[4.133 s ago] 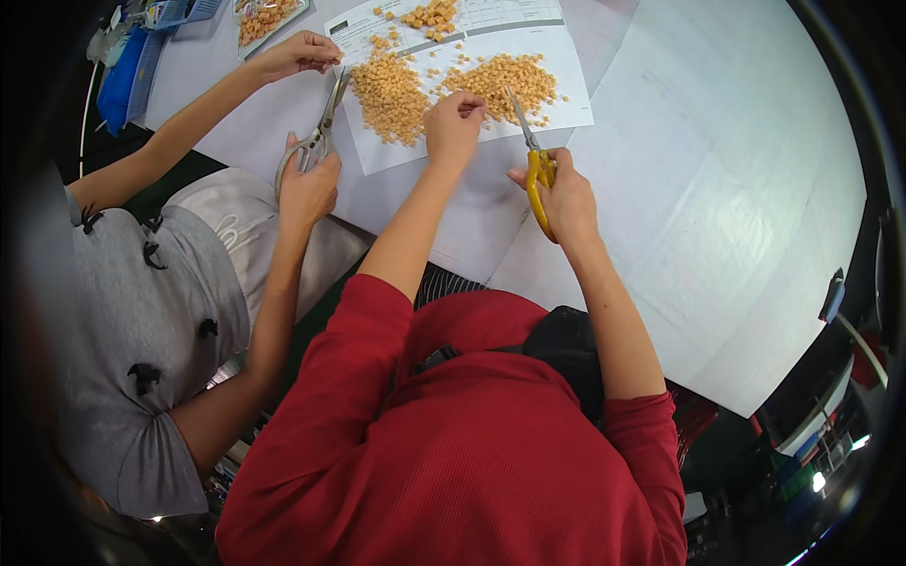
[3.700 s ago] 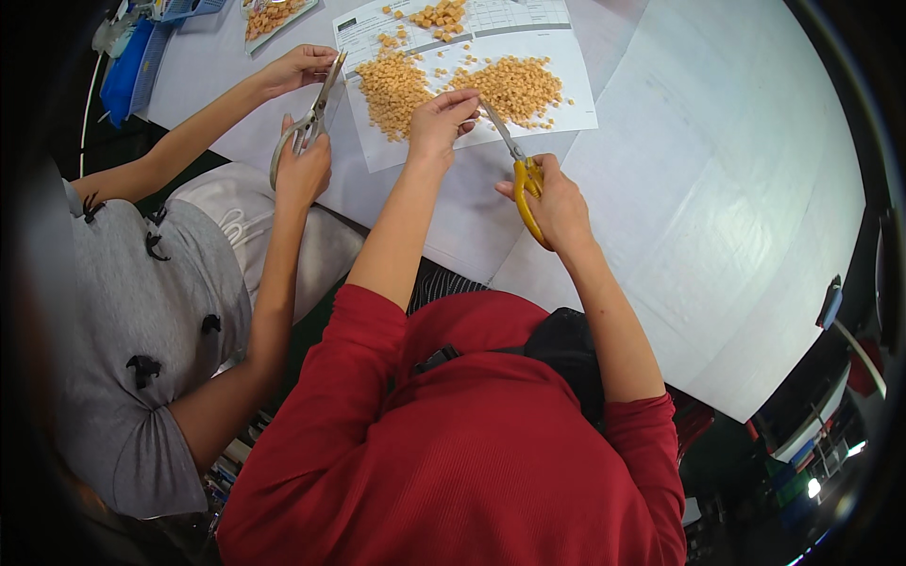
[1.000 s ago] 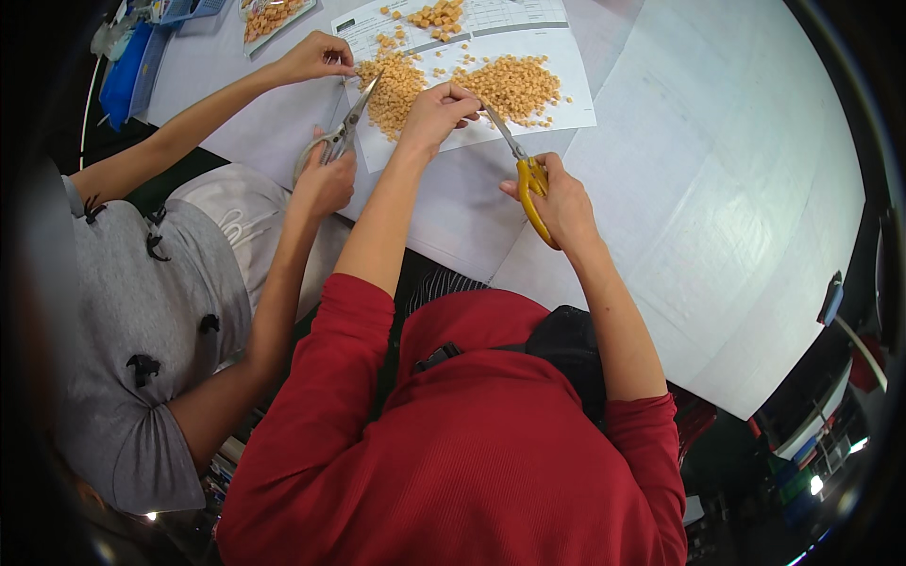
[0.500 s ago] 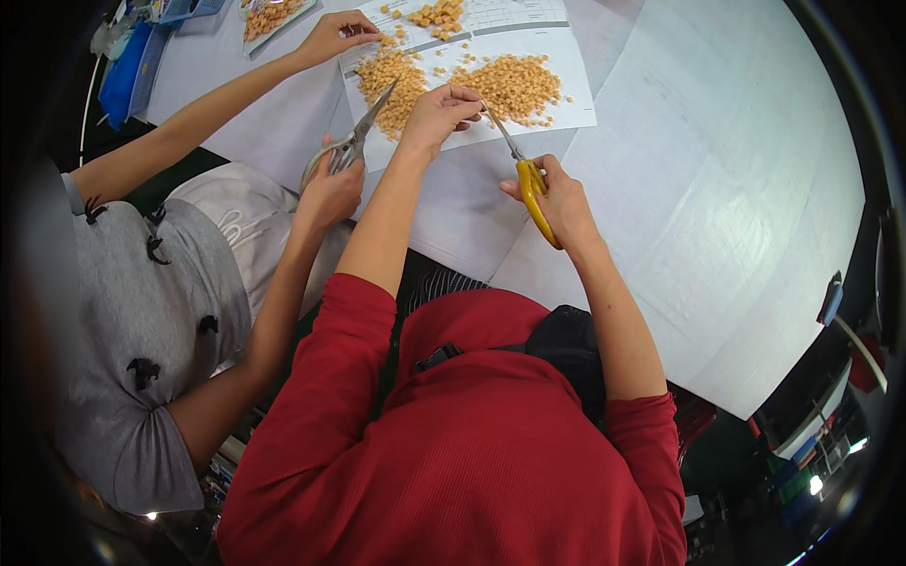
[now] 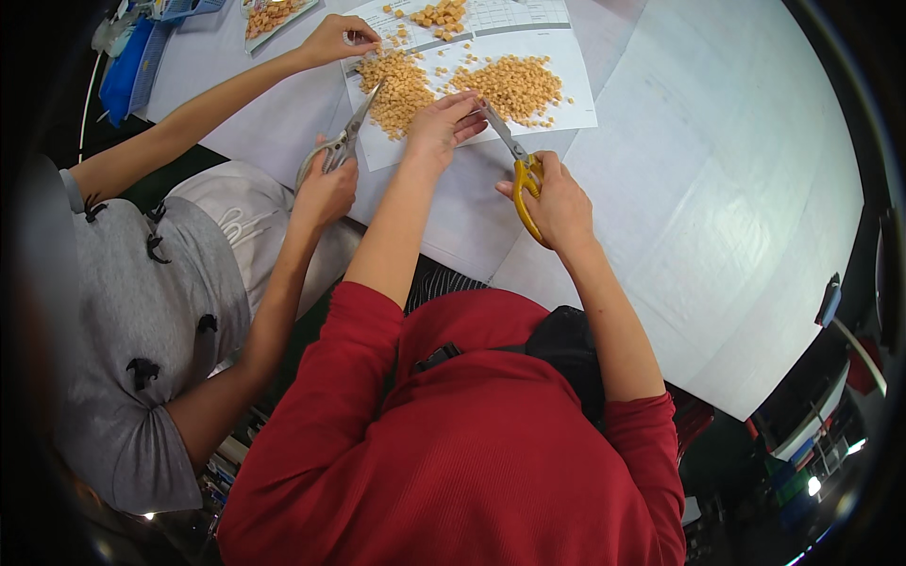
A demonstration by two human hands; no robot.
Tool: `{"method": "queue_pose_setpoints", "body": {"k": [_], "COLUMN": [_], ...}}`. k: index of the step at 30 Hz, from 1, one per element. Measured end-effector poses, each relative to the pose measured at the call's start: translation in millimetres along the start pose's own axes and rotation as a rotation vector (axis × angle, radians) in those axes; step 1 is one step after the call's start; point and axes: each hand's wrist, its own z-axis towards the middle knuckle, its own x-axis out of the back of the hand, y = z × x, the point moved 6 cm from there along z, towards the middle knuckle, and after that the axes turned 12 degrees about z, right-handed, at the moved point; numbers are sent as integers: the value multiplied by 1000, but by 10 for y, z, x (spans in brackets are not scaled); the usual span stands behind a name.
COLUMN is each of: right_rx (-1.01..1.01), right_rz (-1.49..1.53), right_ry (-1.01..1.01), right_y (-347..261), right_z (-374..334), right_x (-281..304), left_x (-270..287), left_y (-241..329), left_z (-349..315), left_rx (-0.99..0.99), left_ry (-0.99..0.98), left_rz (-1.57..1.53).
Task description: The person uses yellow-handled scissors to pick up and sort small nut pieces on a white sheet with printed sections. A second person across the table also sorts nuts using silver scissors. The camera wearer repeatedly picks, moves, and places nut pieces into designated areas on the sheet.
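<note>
My right hand is wrapped round the yellow handles of a pair of scissors. The metal blades point up and left, and their tips reach the fingertips of my left hand. Thumb and forefinger of that hand are pinched together there; whatever sits between them is too small to make out, while the other fingers are spread. Just beyond my hands lies a heap of small orange-tan pieces, and a second heap lies left of it, both on white printed paper.
At my left a co-worker in a grey shirt holds metal scissors close to my left forearm. Larger orange chunks lie farther back. A clear bag of pieces and a blue basket stand at the far left of the white table.
My left hand has shifted slightly right and its lower fingers have spread. The yellow scissors have turned, showing their blades broader. The co-worker's scissors have moved down and left.
</note>
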Motion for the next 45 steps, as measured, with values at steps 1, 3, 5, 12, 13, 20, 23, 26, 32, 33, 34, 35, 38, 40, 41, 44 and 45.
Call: {"method": "queue_pose_setpoints", "body": {"k": [1, 3, 5, 12, 13, 20, 23, 26, 32, 33, 34, 35, 38, 40, 41, 44, 45], "right_rx": [1, 1, 21, 1, -26, -97, -103, -88, -27, -17, -8, -6, -4, -4, -5, -3, 0], "right_rz": [-14, -11, -15, -16, -5, 32, 53, 62, 57, 53, 49, 47, 45, 49, 47, 44, 45], "right_ry": [4, 12, 37, 109, 117, 106, 114, 101, 33, 28, 23, 21, 16, 13, 15, 23, 27], "right_y": [-3, -2, 7, 68, 69, 136, 160, 174, 94, 89, 79, 71, 43, 33, 31, 19, 11], "right_z": [-1, 4, 13, 65, 66, 63, 49, 44, 8, 7, 5, 2, -5, -8, -9, -14, -16], "right_x": [6, 11, 14, 84, 107, 172, 175, 154, 62, 43, 30, 30, 41, 43, 45, 55, 63], "left_x": [-33, -59, -66, -1, 9, -204, -256, -192, -86, -84, -81, -94, -119, -114, -116, -131, -139], "left_y": [1, 6, 12, 110, 154, 208, 191, 154, 153, 160, 164, 172, 177, 160, 149, 132, 132], "left_z": [-14, -20, -17, 3, -18, -101, -96, -7, 35, 20, 7, -12, -74, -79, -79, -88, -92], "left_rx": [-7, -22, -38, -249, -353, -707, -744, -577, -210, -197, -184, -171, -115, -95, -85, -89, -94], "left_ry": [-2, 4, 17, 175, 240, 407, 443, 384, 126, 117, 107, 95, 75, 77, 77, 80, 89], "left_rz": [-1, 0, 4, 554, 769, 1287, 1337, 1154, 365, 336, 307, 277, 200, 186, 179, 168, 157]}}
